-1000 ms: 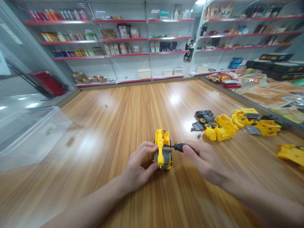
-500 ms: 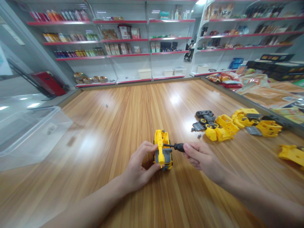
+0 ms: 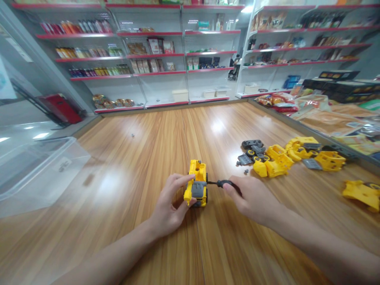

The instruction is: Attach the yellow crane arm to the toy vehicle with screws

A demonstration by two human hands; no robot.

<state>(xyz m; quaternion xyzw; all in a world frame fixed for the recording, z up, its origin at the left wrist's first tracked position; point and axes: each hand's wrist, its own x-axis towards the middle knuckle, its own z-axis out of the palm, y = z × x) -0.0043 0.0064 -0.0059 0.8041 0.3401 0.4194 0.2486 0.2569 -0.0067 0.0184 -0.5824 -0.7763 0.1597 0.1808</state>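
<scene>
A yellow and grey toy construction truck (image 3: 199,189) stands on the wooden table in front of me. My left hand (image 3: 169,206) grips it from the left side, with thumb and fingers at its yellow arm. In my right hand (image 3: 247,196) is a black screwdriver (image 3: 222,183), held level with its shaft pointing left. Its tip is at the truck's right side, close to the wheels; whether it touches cannot be made out.
Yellow and grey toy parts (image 3: 276,160) lie in a pile on the right, with another yellow part (image 3: 360,194) nearer the right edge. A clear plastic bin (image 3: 62,166) stands at left. Packaged goods (image 3: 335,114) lie beyond the table's right rim. Shelves (image 3: 157,73) line the back.
The truck has turned a little, its yellow arm now further left. The screwdriver tip has drawn back from the arm to the truck's right side.
</scene>
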